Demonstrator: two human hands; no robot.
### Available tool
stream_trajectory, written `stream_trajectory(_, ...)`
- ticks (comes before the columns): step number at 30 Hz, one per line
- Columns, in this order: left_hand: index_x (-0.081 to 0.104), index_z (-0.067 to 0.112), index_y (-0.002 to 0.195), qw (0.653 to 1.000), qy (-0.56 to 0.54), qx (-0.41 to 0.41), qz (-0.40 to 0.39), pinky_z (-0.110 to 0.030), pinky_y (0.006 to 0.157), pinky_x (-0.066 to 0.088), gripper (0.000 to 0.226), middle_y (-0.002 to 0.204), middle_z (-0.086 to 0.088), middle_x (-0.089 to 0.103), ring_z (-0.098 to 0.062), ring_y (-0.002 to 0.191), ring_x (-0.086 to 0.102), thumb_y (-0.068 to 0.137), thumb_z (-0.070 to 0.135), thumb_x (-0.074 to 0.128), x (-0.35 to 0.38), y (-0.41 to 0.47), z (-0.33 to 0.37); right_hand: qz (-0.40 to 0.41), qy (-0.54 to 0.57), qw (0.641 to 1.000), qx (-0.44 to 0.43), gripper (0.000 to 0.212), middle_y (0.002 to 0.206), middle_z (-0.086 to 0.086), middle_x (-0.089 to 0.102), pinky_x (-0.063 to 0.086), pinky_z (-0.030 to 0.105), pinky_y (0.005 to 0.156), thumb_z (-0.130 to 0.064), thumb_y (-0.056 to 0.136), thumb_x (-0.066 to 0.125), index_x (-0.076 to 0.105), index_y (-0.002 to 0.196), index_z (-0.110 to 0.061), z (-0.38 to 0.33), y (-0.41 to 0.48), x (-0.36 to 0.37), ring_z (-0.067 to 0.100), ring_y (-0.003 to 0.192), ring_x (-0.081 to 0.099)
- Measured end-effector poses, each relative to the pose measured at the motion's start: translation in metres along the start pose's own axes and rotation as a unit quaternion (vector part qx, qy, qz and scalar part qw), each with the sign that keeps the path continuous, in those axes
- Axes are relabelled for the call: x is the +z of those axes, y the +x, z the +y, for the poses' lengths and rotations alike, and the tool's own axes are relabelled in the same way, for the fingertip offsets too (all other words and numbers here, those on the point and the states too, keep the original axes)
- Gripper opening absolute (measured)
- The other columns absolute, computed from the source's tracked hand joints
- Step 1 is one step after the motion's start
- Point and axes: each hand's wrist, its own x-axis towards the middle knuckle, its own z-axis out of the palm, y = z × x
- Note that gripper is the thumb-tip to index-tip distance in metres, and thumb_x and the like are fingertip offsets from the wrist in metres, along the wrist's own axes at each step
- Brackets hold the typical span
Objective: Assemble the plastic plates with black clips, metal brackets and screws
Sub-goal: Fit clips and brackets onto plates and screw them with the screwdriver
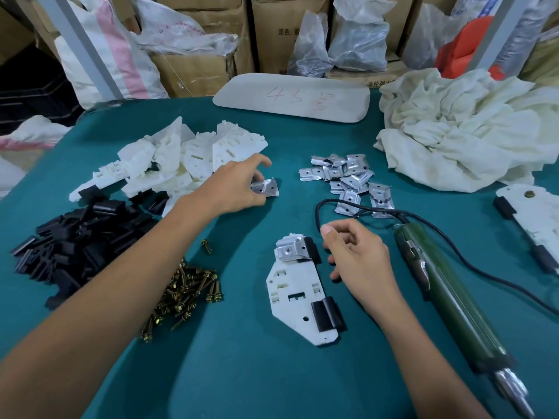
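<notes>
A white plastic plate (295, 293) lies flat on the green table in front of me. It carries a black clip (326, 314) at its near end, another black clip (313, 249) at its far end, and a metal bracket (289, 249) on top there. My left hand (239, 184) pinches a loose metal bracket (267, 187) further back. My right hand (357, 255) hovers just right of the plate with loosely curled fingers, holding nothing. Piles lie around: white plates (178, 160), black clips (78, 240), brass screws (184, 293) and metal brackets (348, 179).
A green electric screwdriver (447, 300) with a black cord (332, 204) lies right of the plate. An assembled plate (532, 216) sits at the right edge. A crumpled white cloth (465, 128) and a grey pad (293, 96) lie at the back, before boxes and bags.
</notes>
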Motion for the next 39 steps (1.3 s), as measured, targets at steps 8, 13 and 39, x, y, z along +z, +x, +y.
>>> stream_trajectory(8,0.039,0.026,0.137,0.996,0.008,-0.069,0.050,-0.033,0.076,0.045,0.068,0.104,0.007,0.064,-0.018,0.096,0.061,0.081,0.052,0.067,0.010,-0.057,0.001,-0.007,-0.001,1.000,0.006,0.010,0.077,-0.001,0.068,0.055,0.026,0.054,-0.030,0.098,0.065,0.071,0.090,-0.027,0.001,-0.003,-0.003,0.005,0.057,0.062)
stream_trajectory(13,0.041,0.018,0.129,0.982,-0.010,-0.165,0.093,-0.038,0.077,0.046,0.082,0.102,0.001,0.057,-0.025,0.096,0.055,0.073,0.072,0.067,0.029,-0.052,0.032,-0.002,-0.014,1.000,-0.002,0.011,0.076,-0.005,0.071,0.054,0.022,0.056,-0.031,0.098,0.064,0.069,0.088,-0.031,0.000,-0.011,0.000,0.005,0.058,0.064)
stream_trajectory(39,0.031,0.049,0.141,0.985,-0.159,0.044,-0.050,-0.021,0.083,0.050,0.087,0.100,0.019,0.067,0.000,0.088,0.062,0.071,0.042,0.083,0.026,-0.184,0.100,-0.154,0.063,0.972,0.164,0.027,0.075,0.000,0.075,0.059,0.019,0.064,0.003,0.098,0.059,0.078,0.091,-0.015,-0.015,-0.073,-0.032,0.010,0.064,0.070)
